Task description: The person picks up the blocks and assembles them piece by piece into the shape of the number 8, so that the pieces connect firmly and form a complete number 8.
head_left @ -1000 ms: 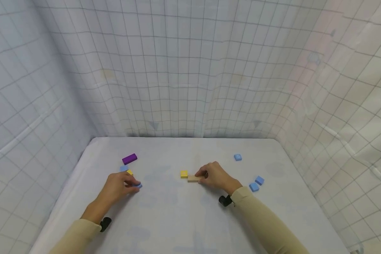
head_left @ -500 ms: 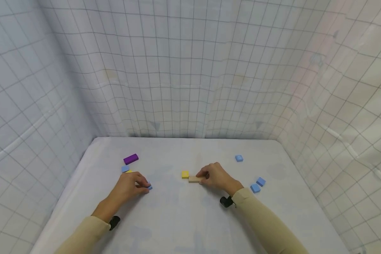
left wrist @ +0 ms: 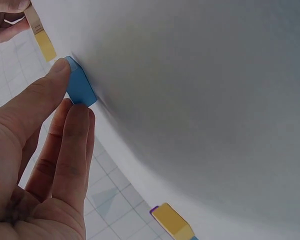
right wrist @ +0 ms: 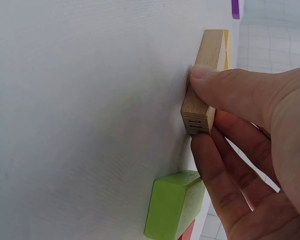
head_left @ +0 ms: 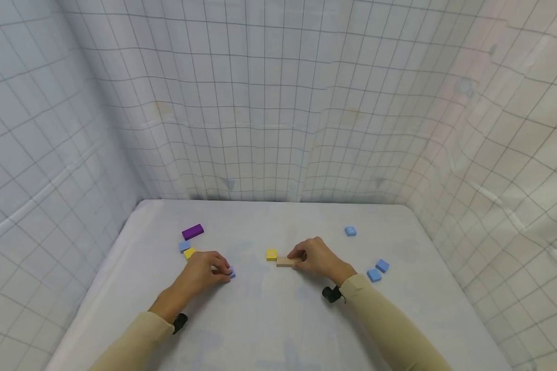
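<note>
My left hand (head_left: 198,277) pinches a small blue block (left wrist: 81,87) between thumb and fingertips, low over the white table. In the head view only the far end of this block shows past the fingers. With thumb and fingers, my right hand (head_left: 320,261) grips a plain wooden block (right wrist: 202,95) lying flat on the table near the middle. The left end of the wooden block meets a small yellow block (head_left: 271,254). Close below the right fingertips, in the right wrist view, stands a green block (right wrist: 171,205) with a bit of red behind it.
Back left on the table (head_left: 260,319) lie a purple block (head_left: 193,232), a blue block (head_left: 184,247) and a yellow block (head_left: 190,253). Several more blue blocks, one at the back (head_left: 350,231), lie to the right. Gridded white curtains (head_left: 269,103) enclose the table.
My left hand has slid to the right with the blue block, away from the yellow and blue blocks at left. My right hand keeps its grip on the wooden block, unmoved.
</note>
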The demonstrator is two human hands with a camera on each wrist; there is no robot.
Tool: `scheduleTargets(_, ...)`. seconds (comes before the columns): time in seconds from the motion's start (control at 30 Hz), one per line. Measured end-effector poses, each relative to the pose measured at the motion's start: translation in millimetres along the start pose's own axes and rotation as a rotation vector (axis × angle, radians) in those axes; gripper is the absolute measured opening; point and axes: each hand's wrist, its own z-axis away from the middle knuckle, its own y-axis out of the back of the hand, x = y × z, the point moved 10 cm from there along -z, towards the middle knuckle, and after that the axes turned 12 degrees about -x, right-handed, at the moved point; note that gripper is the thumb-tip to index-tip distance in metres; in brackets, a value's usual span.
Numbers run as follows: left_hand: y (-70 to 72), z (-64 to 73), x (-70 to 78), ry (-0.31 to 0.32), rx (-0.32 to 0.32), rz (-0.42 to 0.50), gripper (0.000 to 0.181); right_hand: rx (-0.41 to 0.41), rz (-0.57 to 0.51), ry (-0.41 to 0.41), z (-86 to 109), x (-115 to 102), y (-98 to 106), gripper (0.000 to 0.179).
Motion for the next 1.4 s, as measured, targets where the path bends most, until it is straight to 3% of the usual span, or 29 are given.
scheduleTargets(0.2, -6.2, -7.8, 6.8, -0.005, -0.018, -0.033, 0.012, -0.004, -0.003, 0.004, -2.1, 1, 1, 0.020)
scheduleTargets(0.43, -13.8, -16.0, 15.6, -0.066, -0.028, 0.011, 0.012, -0.014, -0.013, -0.006, -2.0, 2, 0, 0.020)
scheduleTargets(0.73, -20.6, -25.3, 26.5, -0.105, -0.026, -0.014, 0.011, -0.022, -0.010, -0.001, -1.3, -1, 2, 0.020)
scheduleTargets(0.93, -26.3, -30.7, 27.0, -0.087, -0.037, -0.010, 0.011, -0.023, -0.013, -0.012, -2.1, 2, 1, 0.020)
scheduleTargets(1.03, -27.0, -31.9, 29.3, -0.118, -0.029, 0.006, 0.011, -0.013, -0.007, 0.002, -2.0, 1, 2, 0.019)
scheduleTargets(1.13, -33.0, -36.4, 21.5, -0.215, -0.007, 0.021, 0.010, -0.008, -0.006, 0.017, -2.5, 1, 1, 0.019)
scheduleTargets(1.27, -38.3, -40.3, 16.8, -0.264, -0.001, 0.045, 0.011, -0.011, -0.015, 0.005, -3.1, 3, -1, 0.019)
scheduleTargets(1.33, -37.9, -41.4, 19.6, -0.239, -0.017, 0.054, 0.011, -0.010, -0.011, 0.005, -3.1, 3, -1, 0.019)
scheduleTargets(1.4, -49.3, -53.2, -0.5, -0.225, -0.036, 0.032, 0.012, -0.006, -0.010, 0.009, -3.1, 3, -1, 0.019)
